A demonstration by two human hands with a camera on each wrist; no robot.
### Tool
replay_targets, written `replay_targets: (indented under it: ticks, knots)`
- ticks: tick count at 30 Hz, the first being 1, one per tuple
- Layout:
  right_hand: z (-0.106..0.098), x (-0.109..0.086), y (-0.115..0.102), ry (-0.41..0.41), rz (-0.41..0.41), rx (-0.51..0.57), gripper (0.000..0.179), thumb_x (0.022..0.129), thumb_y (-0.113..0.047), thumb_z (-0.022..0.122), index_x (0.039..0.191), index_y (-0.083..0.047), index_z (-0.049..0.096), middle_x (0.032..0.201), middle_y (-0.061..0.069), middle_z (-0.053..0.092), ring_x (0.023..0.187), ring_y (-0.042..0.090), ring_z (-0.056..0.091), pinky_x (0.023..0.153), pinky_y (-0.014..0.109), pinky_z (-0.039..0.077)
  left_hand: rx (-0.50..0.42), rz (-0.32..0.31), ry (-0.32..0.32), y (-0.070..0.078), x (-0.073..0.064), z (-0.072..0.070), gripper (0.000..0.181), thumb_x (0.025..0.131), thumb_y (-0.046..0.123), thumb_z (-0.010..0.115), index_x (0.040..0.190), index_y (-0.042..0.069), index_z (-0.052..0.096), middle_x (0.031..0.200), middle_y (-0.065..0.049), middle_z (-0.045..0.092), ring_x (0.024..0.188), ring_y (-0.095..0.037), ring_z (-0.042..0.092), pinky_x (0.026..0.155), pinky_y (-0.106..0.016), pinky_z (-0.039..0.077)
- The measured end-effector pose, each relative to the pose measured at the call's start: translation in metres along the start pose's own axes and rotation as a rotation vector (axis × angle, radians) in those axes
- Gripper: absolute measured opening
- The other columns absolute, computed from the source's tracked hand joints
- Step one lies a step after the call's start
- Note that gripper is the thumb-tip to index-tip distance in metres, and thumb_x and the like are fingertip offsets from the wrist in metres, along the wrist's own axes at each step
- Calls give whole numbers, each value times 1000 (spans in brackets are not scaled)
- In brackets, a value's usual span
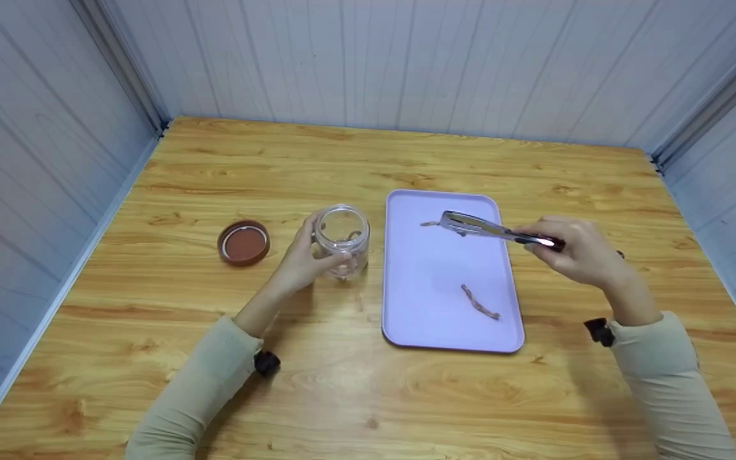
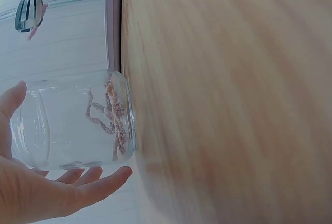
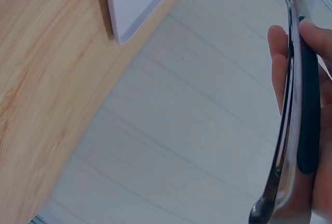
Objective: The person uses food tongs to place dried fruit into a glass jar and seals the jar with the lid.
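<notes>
A clear jar [image 1: 342,239] stands on the table, and my left hand [image 1: 301,262] holds it with thumb and fingers around its side. Several brownish, sugary-looking twisted strips [image 2: 116,112] lie at the jar's bottom in the left wrist view. My right hand [image 1: 569,249] grips metal tongs [image 1: 480,225] with dark handles, raised over the lilac tray [image 1: 429,275]. A brownish strip [image 2: 35,31] pokes out of the tongs' tips in the left wrist view. Another twisted strip [image 1: 480,303] lies on the tray's near right part.
Left of the jar, a reddish-brown round lid [image 1: 245,243] lies with its inner side up on the wooden table [image 1: 317,396]. Pale panel walls [image 1: 368,64] enclose the table at the back and sides.
</notes>
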State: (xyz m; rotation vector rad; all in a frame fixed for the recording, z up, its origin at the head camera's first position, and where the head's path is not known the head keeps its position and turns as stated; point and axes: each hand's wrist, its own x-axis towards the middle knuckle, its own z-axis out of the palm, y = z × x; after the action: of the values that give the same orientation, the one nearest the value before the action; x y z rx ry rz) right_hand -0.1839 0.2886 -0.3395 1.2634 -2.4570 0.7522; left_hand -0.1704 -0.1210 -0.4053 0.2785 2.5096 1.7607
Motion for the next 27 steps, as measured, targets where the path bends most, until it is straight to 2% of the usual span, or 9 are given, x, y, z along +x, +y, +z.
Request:
replay_targets:
  ticks: [1,4,7,8,11,13,20,27]
  knots:
    - [1,2,0,-8,8,-4,30,72,6,65,99,-6,66,73,-5,55,50,2,34,44,15,28,1,0,1,0,0,0,85,72,27,73,138,11,21,136,-14,27,121,-30,29,98,-49,18]
    - [4,9,-2,-21,10,10,29,74,6,64,100,-6,66,75,-4,56,50,4,36,45,15,29,-12,-6,-8,14,-5,-1,83,74,19,72,138,7,20,137,-16,26,122,-33,26,98,-50,16]
    - [6,17,-4,-19,2,10,30,74,5,64,101,-7,66,76,-4,56,50,5,36,45,16,29,-16,4,-9,16,-7,-1,83,74,17,72,138,5,19,137,-17,25,123,-35,26,98,-51,16]
    - [7,20,-5,-19,-1,12,30,74,6,64,101,-8,66,77,-3,57,50,6,36,45,17,29,-19,2,-10,21,-9,-1,83,74,14,71,137,4,19,137,-18,25,123,-36,25,98,-51,15]
    - [9,27,-7,-24,0,11,31,75,5,64,102,-9,66,78,-3,57,50,6,36,45,18,30,-14,1,-8,21,-9,-1,82,74,14,71,137,4,19,137,-18,25,123,-36,26,99,-50,15]
    - [11,32,-8,-33,1,15,30,76,4,64,103,-9,66,79,-3,58,51,6,36,45,19,30,-17,3,-5,19,-7,-1,83,74,14,72,137,4,20,137,-18,25,123,-35,25,99,-50,15]
    - [19,49,-13,-55,-35,51,29,78,4,63,105,-7,65,86,0,61,50,5,39,44,20,33,-20,15,8,-11,6,1,86,69,25,75,137,14,23,136,-10,28,124,-29,27,100,-47,16]
    - [27,65,-18,-59,-64,60,27,79,2,62,104,-8,65,82,-2,60,49,5,38,43,20,32,-15,28,6,-15,7,2,87,69,30,75,137,15,23,135,-11,30,122,-32,29,98,-48,19]
